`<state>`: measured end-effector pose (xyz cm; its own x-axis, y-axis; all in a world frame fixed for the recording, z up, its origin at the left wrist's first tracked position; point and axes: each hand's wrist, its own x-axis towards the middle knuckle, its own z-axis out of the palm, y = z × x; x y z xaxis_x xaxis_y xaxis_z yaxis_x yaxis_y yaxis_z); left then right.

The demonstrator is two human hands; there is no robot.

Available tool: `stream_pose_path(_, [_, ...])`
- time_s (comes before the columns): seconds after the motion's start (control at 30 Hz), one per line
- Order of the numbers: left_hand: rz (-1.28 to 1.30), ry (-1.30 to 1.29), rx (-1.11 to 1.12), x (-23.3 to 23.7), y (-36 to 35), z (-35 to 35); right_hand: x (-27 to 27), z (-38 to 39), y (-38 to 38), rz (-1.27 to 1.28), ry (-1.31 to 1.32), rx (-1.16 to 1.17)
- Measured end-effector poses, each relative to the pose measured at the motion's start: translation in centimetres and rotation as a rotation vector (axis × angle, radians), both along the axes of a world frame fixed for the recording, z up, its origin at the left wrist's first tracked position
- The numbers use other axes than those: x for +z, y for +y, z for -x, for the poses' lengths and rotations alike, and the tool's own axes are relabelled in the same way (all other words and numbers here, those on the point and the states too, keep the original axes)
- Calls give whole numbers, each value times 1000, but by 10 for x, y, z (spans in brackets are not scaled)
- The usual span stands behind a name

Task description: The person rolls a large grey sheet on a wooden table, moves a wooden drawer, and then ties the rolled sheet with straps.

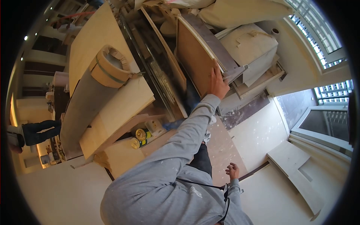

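My left hand (218,83) reaches out to a brown-faced board (193,52) with a pale edge, standing on its side among other boards. Its fingers lie along the face near the edge, and the thumb side seems to come over the edge. A grey, metal-looking piece (235,72) sticks out just beside this hand. Low at my side hangs my right hand (233,171), with nothing in it and its fingers loosely bent and apart. A thinner panel (168,56) leans to the left of the brown board.
A large grey tube (84,97) with a taped end lies over pale sheets (127,108) on the left. Two yellow-topped cans (140,138) stand near my feet. Cut panels (296,168) lie at the right. Another person (39,132) is at far left.
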<state>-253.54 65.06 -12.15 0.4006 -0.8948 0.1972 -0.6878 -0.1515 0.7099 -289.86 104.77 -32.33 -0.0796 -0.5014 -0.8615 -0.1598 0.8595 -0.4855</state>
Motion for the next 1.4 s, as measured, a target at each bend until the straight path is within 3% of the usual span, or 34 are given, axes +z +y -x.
stream_pose_path(0.03, [-67, 214, -62, 10, 1, -5, -1, -2, 6, -27, 12, 14])
stream_pose_path(0.27, [-73, 62, -44, 4, 19, 0, -13, 1, 31, -138, 69, 52])
stream_pose_path(0.73, [-194, 40, -48, 1, 72, -12, -17, 8, -9, 4, 58, 101])
stream_pose_path(1.0, [-258, -84, -237, -36, 199, -51, -33, 24, -60, -82, 123, 334])
stream_pose_path(1.13, [-390, -21, -359, -69, 272, -81, -23, 13, -109, -15, 122, 444])
stream_pose_path(1.2, [-376, 2, -433, -110, 312, -97, -28, -1, -138, 29, 177, 511])
stream_pose_path(1.27, [-402, 52, -486, -116, 356, -109, -54, -9, -160, 134, 204, 662])
stream_pose_path(1.3, [-437, 114, -499, -105, 378, -114, -46, -21, -162, 219, 82, 571])
stream_pose_path(1.33, [-524, 163, -480, -72, 396, -123, -14, -46, -165, 261, 179, 722])
stream_pose_path(1.4, [-561, 214, -356, -66, 441, -139, 14, -87, -160, 267, 117, 721])
